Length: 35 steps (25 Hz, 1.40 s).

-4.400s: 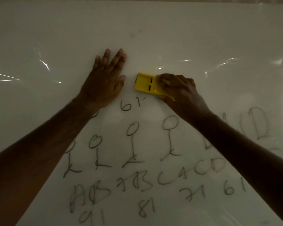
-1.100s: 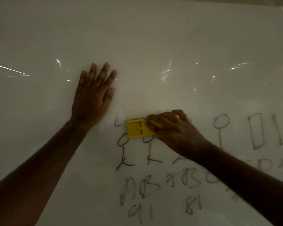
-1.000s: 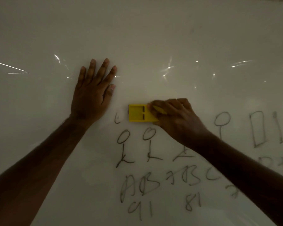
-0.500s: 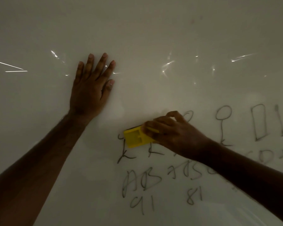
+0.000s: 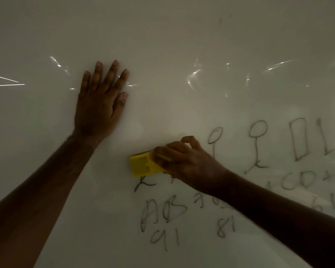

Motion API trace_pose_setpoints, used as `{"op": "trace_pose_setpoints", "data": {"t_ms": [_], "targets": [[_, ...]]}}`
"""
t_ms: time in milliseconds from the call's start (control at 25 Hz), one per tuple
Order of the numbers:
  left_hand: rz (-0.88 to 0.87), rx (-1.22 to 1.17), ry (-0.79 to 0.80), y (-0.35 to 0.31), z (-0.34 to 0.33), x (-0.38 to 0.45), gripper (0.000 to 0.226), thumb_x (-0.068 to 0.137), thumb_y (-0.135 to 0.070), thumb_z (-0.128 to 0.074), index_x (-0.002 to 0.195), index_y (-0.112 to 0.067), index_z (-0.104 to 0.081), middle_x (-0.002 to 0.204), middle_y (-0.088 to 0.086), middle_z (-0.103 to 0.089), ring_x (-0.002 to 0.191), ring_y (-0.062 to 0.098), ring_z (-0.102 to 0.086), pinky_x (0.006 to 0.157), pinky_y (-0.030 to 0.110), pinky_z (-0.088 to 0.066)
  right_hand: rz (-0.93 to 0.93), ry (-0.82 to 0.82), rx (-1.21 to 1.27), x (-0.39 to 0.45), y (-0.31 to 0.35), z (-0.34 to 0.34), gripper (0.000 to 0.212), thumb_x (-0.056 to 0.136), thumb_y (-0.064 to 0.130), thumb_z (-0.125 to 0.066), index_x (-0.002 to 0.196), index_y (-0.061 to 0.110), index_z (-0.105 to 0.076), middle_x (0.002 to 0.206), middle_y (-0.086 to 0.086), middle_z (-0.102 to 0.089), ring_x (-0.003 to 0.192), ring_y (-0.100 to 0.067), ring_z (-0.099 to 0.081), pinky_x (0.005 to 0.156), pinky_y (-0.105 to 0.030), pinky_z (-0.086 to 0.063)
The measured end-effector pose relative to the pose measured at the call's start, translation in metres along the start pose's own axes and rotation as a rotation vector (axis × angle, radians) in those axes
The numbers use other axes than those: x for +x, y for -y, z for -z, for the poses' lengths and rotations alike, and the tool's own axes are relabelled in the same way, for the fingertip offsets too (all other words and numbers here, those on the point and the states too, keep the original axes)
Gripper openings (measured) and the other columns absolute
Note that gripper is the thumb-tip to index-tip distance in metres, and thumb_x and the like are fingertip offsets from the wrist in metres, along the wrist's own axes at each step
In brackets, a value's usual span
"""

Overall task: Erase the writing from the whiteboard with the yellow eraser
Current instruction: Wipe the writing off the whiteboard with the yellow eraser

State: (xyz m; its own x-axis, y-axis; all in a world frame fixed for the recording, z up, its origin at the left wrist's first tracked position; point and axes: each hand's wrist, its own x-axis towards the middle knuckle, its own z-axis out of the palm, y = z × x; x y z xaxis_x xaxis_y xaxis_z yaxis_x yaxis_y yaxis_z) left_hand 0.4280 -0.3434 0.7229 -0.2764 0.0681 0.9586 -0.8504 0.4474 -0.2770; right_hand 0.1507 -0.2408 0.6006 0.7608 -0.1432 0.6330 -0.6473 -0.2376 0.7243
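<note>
the whiteboard fills the view, its far half bare and glossy, its near right part carrying writing: stick figures, a tall box shape, letters like "ab" and "cd", numbers "91" and "81". since a second ago the two leftmost stick figures have lost their round heads and upper strokes; only the forked feet of one show just near the eraser. that means the wiping is moving nearward row by row, and i judge the job roughly half done, with the letter and number rows and the right-hand figures left.

the left hand lies flat on a bare patch, fingers spread, bracing and holding nothing. the right hand has its fingers curled over the right end of the eraser, pressing it onto the board. the eraser sits at centre, left end showing.

no containers are in view.
</note>
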Motion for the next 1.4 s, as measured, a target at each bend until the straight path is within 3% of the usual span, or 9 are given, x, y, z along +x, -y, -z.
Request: {"op": "trace_pose_setpoints", "data": {"t_ms": [80,240,400,520,720,880,1000,1240,1400], "targets": [[0.000,0.000,0.000,0.000,-0.001,0.000,0.055,0.118,-0.040,-0.031,0.171,-0.026,-0.029,0.180,0.002,-0.022,0.167,0.037,-0.016,0.135,0.054,-0.009,0.011,0.013,-0.015,-0.022,-0.022,0.013,0.046,0.105,0.023,-0.062,0.151,0.016,-0.056,0.151,-0.007,-0.058,0.124,-0.029,-0.063,0.098,-0.051,-0.046],[0.003,0.013,-0.014,-0.001,-0.004,-0.001,0.055,0.118,-0.039,-0.030,0.171,-0.026,-0.029,0.180,0.003,-0.022,0.167,0.037,-0.016,0.135,0.054,-0.008,-0.155,-0.042,-0.051,-0.022,-0.082,0.041,0.051,0.102,0.034,-0.066,0.149,0.018,-0.056,0.147,-0.009,-0.061,0.117,-0.035,-0.066,0.095,-0.053,-0.050],[0.035,0.026,-0.014,-0.006,-0.007,-0.003,0.056,0.118,-0.038,-0.028,0.172,-0.025,-0.027,0.180,0.004,-0.020,0.167,0.040,-0.013,0.135,0.055,-0.007,-0.270,-0.091,-0.031,0.003,-0.077,0.028,0.054,0.101,0.040,-0.064,0.149,0.018,-0.057,0.148,-0.006,-0.060,0.114,-0.031,-0.062,0.097,-0.049,-0.048],[0.074,0.039,-0.012,-0.014,-0.010,-0.006,0.057,0.117,-0.036,-0.028,0.173,-0.022,-0.025,0.181,0.008,-0.017,0.166,0.043,-0.010,0.135,0.056,-0.003,-0.192,-0.101,0.014,-0.019,-0.060,0.020,0.048,0.103,0.034,-0.068,0.147,0.017,-0.060,0.148,-0.005,-0.061,0.116,-0.032,-0.065,0.096,-0.050,-0.048],[0.059,0.054,0.022,-0.025,-0.012,-0.011,0.065,0.116,-0.041,-0.030,0.173,-0.013,-0.018,0.181,0.015,-0.012,0.166,0.045,-0.006,0.134,0.057,0.002,-0.046,0.020,0.004,-0.086,-0.064,0.036,0.049,0.104,0.025,-0.070,0.150,0.016,-0.058,0.151,-0.008,-0.059,0.124,-0.033,-0.065,0.100,-0.051,-0.047],[0.013,0.085,0.025,-0.034,-0.016,-0.006,0.066,0.116,-0.041,-0.028,0.172,-0.007,-0.017,0.180,0.018,-0.013,0.166,0.046,-0.009,0.133,0.059,0.000,-0.241,-0.018,-0.017,-0.077,-0.124,0.065,0.051,0.102,0.035,-0.064,0.149,0.018,-0.057,0.149,-0.008,-0.060,0.124,-0.035,-0.061,0.101,-0.050,-0.044],[0.005,0.083,0.024,-0.049,-0.022,0.006,0.065,0.116,-0.038,-0.026,0.172,-0.006,-0.017,0.180,0.019,-0.014,0.165,0.046,-0.011,0.133,0.059,-0.003,-0.364,-0.077,-0.001,-0.051,-0.125,0.055,0.053,0.101,0.040,-0.061,0.149,0.019,-0.057,0.148,-0.006,-0.060,0.121,-0.037,-0.063,0.099,-0.051,-0.048],[-0.011,0.063,0.030,-0.069,-0.025,0.011,0.067,0.115,-0.038,-0.030,0.171,-0.004,-0.018,0.180,0.017,-0.014,0.165,0.046,-0.011,0.134,0.059,-0.004,-0.171,-0.013,0.055,-0.103,-0.073,0.040,0.049,0.103,0.031,-0.068,0.149,0.018,-0.056,0.149,-0.002,-0.060,0.125,-0.029,-0.063,0.098,-0.050,-0.047],[-0.021,0.034,0.050,-0.080,-0.024,0.008,0.069,0.114,-0.039,-0.029,0.171,-0.003,-0.017,0.180,0.018,-0.014,0.165,0.046,-0.011,0.134,0.060,-0.006,-0.252,-0.021,0.009,-0.137,-0.117,0.063,0.048,0.103,0.036,-0.063,0.148,0.019,-0.056,0.149,-0.005,-0.060,0.126,-0.031,-0.062,0.098,-0.051,-0.046]]}}
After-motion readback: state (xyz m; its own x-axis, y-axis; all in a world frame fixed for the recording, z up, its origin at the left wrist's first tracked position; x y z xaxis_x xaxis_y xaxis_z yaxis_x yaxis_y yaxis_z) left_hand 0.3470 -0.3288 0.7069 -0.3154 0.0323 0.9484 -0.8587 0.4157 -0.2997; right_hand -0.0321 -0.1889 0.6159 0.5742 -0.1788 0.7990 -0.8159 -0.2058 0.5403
